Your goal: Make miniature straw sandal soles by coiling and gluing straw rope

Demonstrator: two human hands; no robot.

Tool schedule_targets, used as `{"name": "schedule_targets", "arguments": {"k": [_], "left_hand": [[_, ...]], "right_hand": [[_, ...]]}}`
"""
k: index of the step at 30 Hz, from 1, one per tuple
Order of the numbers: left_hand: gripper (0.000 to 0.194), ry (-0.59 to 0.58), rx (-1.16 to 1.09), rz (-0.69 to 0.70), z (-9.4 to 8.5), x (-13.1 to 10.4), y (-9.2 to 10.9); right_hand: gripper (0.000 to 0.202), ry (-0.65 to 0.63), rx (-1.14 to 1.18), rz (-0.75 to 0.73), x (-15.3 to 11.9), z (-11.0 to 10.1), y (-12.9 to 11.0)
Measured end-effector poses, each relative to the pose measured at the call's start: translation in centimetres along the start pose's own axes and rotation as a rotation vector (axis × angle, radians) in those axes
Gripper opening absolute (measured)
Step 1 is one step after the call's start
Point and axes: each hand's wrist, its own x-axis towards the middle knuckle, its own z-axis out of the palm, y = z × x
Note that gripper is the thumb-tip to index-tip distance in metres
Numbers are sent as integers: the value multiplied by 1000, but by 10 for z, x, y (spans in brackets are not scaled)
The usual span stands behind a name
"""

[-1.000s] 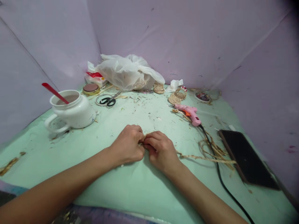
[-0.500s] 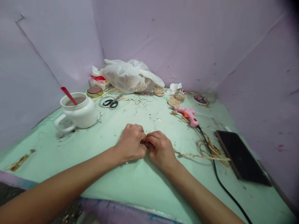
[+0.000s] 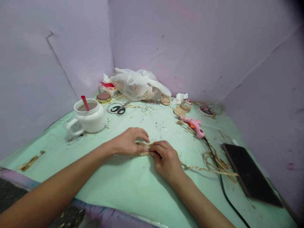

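A coiled piece of braided straw lies at the middle of the table, mostly covered by my hands. My left hand is open, its fingers spread past the far side of the piece and its thumb resting on it. With fingers and thumb pinched together, my right hand grips the right end of the piece. From beside that hand a straw braid trails right, toward a loose heap of strands near the phone.
A pink glue gun lies right, its black cord running to the front. A phone is at the right edge. Left stand a white mug and scissors. Behind are a plastic bag and a small woven basket.
My left hand has loosened from a closed grip and spread its fingers, uncovering the braided piece. My right hand keeps its pinch. The whole view has shifted slightly.
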Motion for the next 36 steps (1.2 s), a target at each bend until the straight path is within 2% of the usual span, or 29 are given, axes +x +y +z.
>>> {"name": "schedule_targets", "arguments": {"k": [2, 4, 7, 10, 15, 22, 25, 27, 30, 34, 36], "left_hand": [[24, 98, -80, -26, -14, -7, -4], [24, 56, -47, -51, -18, -12, -3], [22, -32, 103, -90, -8, -14, 4], [19, -61, 181, -93, 6, -12, 9], [16, -7, 236, -142, 19, -8, 12], [11, 39, 359, -95, 23, -11, 16], [12, -7, 230, -97, 17, -11, 14], [18, -27, 111, -120, 14, -8, 12], [27, -3, 97, -159, 19, -2, 14], [40, 17, 227, -192, 35, 7, 27], [38, 12, 272, -220, 40, 11, 32]], "right_hand": [[18, -12, 8, 1, 0, -2, -1], [16, -15, 17, 6, -1, -3, -3], [14, -10, 27, 17, -1, -4, -6], [13, 6, 30, 20, -1, -2, -6], [14, 20, 37, 29, -1, 1, -2], [12, -28, 36, 30, -1, -2, -1], [18, -97, 132, 39, -2, -12, -1], [26, -91, 241, 68, -2, -21, -2], [29, 47, 358, 109, -2, -35, -1], [23, 409, 461, 244, 2, -49, 7], [22, 514, 457, 318, 4, -54, 11]]}}
